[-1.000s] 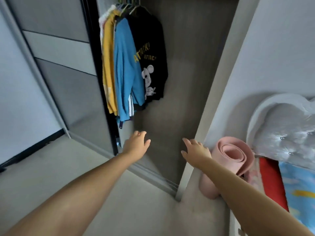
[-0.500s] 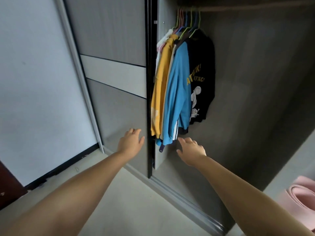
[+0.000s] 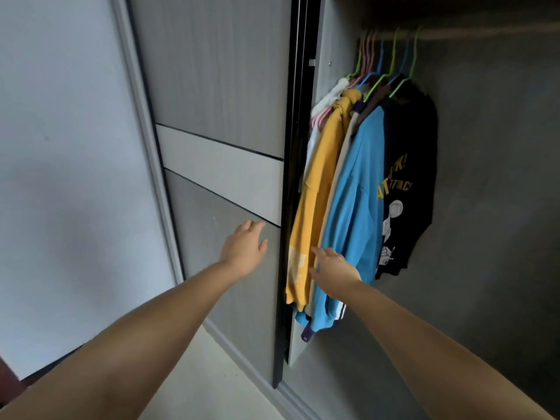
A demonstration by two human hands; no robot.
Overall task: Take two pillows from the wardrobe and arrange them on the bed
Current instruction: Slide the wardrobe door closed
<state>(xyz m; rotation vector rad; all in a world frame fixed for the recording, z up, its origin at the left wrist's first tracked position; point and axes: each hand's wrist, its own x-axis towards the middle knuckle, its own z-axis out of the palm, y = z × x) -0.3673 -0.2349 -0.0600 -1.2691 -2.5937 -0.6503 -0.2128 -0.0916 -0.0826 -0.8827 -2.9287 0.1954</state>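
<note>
Wardrobe (image 3: 491, 207) fills the view, open on the right half; sliding door (image 3: 218, 116) w/ pale band covers 9–12 o'clock. Inside, at 1–3 o'clock, clothes hang on coloured hangers (image 3: 391, 56): black printed tee (image 3: 409, 177), blue top (image 3: 351, 213), yellow top (image 3: 315, 192). No pillows visible. Left hand (image 3: 244, 248) near centre, fingers spread & relaxed, holding nothing, in front of the door beside its dark edge. Right hand (image 3: 333, 269) at approx 5 o'clock of centre, fingers loosely extended, empty, in front of the yellow/blue hems; contact can't tell.
</note>
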